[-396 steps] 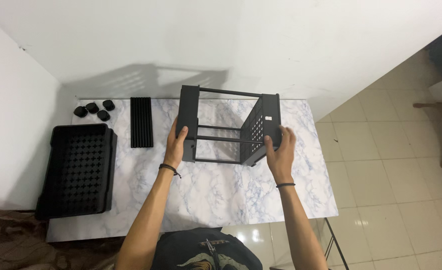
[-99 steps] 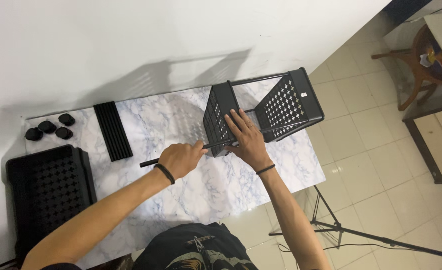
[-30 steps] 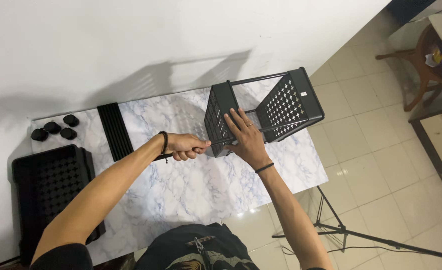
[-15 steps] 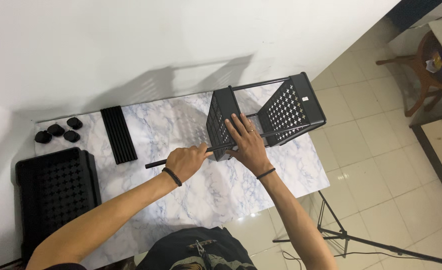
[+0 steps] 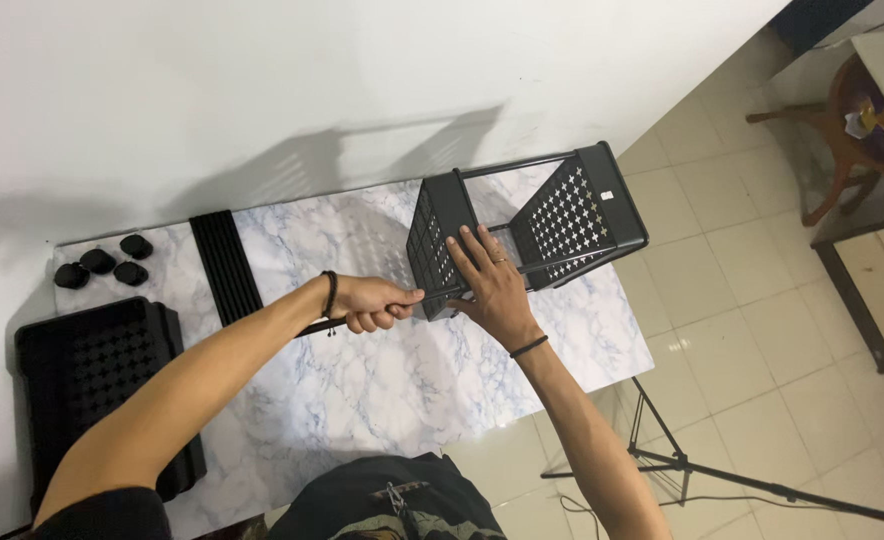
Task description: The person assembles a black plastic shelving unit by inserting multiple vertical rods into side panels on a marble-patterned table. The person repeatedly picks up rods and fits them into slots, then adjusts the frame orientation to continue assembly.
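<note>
Over marble table [image 5: 382, 400], left hand [image 5: 372, 303] pushed rod [image 5: 314, 326] rackward.

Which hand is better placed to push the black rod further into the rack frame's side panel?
Left, probably. The left hand grips the black rod, its end at the perforated side panel; the right hand lies flat on that panel, bracing the frame.

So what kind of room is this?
Probably a home room set up for filming: a marble-patterned table against a white wall, tiled floor, a tripod's legs, and wooden furniture nearby.
</note>
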